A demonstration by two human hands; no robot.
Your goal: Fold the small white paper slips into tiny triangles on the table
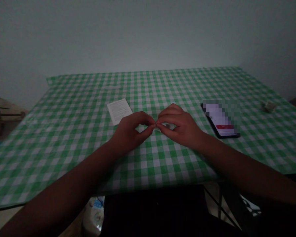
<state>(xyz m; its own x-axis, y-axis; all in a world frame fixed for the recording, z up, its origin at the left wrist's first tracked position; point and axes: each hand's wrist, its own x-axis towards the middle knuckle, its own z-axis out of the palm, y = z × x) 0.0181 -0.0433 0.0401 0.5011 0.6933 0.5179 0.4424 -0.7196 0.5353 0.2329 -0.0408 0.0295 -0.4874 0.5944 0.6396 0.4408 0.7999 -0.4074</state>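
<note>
My left hand (130, 130) and my right hand (179, 126) meet over the middle of a table with a green and white checked cloth (64, 131). Both are closed in a pinch, thumb and forefinger tips touching each other at one spot. Between the tips is something tiny and pale that I cannot make out. A small white printed paper slip (118, 110) lies just beyond my left hand.
A phone (220, 120) with a lit screen lies to the right of my right hand. A small pale crumpled object (268, 106) sits near the table's right edge. A plain wall stands behind the table. The near table edge is just below my forearms.
</note>
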